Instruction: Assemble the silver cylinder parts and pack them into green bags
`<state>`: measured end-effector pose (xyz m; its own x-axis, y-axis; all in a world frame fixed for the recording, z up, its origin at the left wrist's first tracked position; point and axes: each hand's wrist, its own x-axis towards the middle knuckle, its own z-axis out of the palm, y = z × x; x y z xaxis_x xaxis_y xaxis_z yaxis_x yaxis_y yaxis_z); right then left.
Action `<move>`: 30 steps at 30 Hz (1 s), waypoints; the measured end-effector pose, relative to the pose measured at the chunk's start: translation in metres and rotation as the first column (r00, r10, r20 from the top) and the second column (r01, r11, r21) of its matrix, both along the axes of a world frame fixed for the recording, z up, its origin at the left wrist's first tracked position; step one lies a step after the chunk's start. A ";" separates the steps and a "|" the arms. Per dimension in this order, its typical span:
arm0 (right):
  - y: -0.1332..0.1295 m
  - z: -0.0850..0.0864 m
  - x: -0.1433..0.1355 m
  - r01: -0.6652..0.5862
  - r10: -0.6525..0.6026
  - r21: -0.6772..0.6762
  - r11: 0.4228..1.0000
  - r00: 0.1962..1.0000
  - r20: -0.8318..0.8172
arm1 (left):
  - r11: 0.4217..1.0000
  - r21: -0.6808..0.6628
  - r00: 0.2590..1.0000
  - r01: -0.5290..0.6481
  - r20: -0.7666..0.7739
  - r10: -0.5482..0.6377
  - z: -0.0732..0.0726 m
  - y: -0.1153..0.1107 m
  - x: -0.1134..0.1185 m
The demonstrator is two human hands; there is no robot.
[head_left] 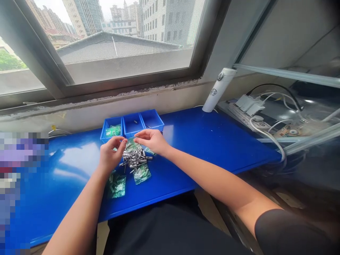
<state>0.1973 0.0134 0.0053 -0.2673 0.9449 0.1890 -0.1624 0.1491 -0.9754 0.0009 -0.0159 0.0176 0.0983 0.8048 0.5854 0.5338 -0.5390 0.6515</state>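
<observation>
A pile of small metal parts (pixel 136 156) lies on the blue table, between and just below my two hands. My left hand (pixel 113 152) is at the pile's left, thumb and fingertips pinched together on something too small to make out. At the upper right of the pile, my right hand (pixel 151 140) has its thumb and fingers closed round something I cannot make out. Green-printed clear bags lie around the pile, one (pixel 142 173) below it and another (pixel 117 186) at the lower left. Behind the hands stand three joined blue bins (pixel 132 134); the left one holds green bags (pixel 113 130), the middle one a small dark part (pixel 135 122).
A white bottle (pixel 219 90) stands at the table's back right by the wall. Beyond the right edge are a power strip with white plugs (pixel 251 104) and cables. The window wall runs along the back. A blurred patch covers the far left.
</observation>
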 end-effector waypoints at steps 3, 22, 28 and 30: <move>0.002 -0.002 -0.001 0.002 -0.002 0.024 1.000 1.000 -0.010 | 1.000 0.016 1.000 0.013 -0.007 -0.013 0.001 0.000 0.000; -0.003 0.003 0.002 0.102 -0.117 0.107 0.989 0.983 0.142 | 0.997 -0.051 0.997 0.052 0.057 -0.049 -0.001 -0.001 -0.001; -0.008 0.008 0.003 0.118 -0.150 0.196 0.973 0.975 0.161 | 0.999 0.049 0.999 0.007 0.048 -0.009 0.001 -0.002 -0.002; -0.009 0.009 0.002 0.133 -0.169 0.219 0.967 0.974 0.152 | 0.996 0.091 0.999 -0.020 0.037 0.017 0.000 -0.001 -0.002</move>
<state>0.1990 0.0047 0.0140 -0.1694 0.9219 0.3485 0.0413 0.3599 -0.9321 -0.0008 -0.0166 0.0178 0.0617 0.7493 0.6593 0.5214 -0.5875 0.6189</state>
